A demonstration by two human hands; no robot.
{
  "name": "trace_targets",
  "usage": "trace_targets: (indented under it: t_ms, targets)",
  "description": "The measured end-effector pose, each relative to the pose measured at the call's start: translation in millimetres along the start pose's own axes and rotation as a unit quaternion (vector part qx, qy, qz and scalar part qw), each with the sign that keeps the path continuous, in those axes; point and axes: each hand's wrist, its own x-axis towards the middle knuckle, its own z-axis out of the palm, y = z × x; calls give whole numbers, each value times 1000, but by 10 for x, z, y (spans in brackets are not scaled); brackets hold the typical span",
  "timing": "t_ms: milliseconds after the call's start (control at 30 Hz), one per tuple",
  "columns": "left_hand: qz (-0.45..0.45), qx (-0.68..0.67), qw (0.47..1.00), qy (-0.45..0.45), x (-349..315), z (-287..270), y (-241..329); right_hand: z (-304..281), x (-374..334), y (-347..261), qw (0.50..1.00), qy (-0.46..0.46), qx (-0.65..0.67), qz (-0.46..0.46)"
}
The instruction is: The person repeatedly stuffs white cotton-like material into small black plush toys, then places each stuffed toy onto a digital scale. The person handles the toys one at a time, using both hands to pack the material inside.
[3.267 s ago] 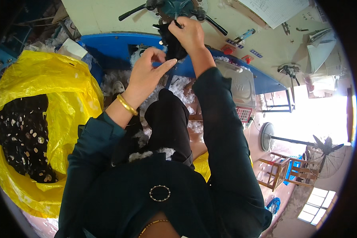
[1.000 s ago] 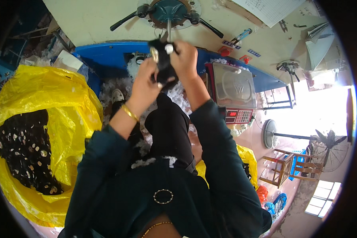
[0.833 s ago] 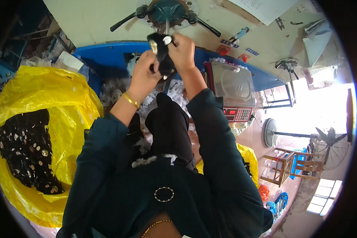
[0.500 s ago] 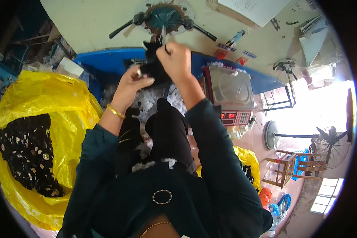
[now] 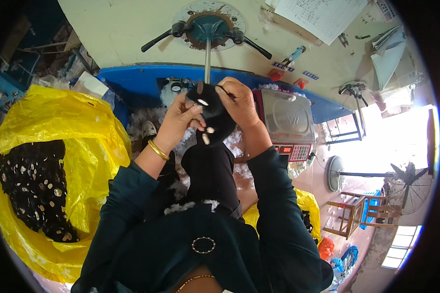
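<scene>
Between my two hands is a black plush toy [image 5: 219, 119], with a pinkish-grey ear and small white or cream patches on it. My left hand [image 5: 185, 117] pinches its left side near the pale patches. Closed over its upper right part is my right hand [image 5: 239, 101]. A straight metal tube [image 5: 208, 61] comes down from a green round machine fitting [image 5: 209, 28] with two black handles. The tube's lower end meets the top of the toy in the picture; whether it goes inside, I cannot tell.
A large yellow sack [image 5: 98, 132] with black plush pieces [image 5: 34, 190] stands at my left. White stuffing fluff [image 5: 183, 141] lies around my legs. A red weighing scale [image 5: 288, 117] is at the right, beneath a cream worktop [image 5: 132, 29] with a blue edge. Papers [image 5: 318, 17] lie on it.
Both hands have drawn the plush toy down toward me and slightly right, showing more of the metal tube. The toy has turned, so its pale patches and ear show more clearly.
</scene>
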Motion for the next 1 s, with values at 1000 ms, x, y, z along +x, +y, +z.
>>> trace_targets:
  t_ms: [1000]
  targets:
    - [-15,162,984,75,172,58,299,67,-194,48,993,-80,33,84]
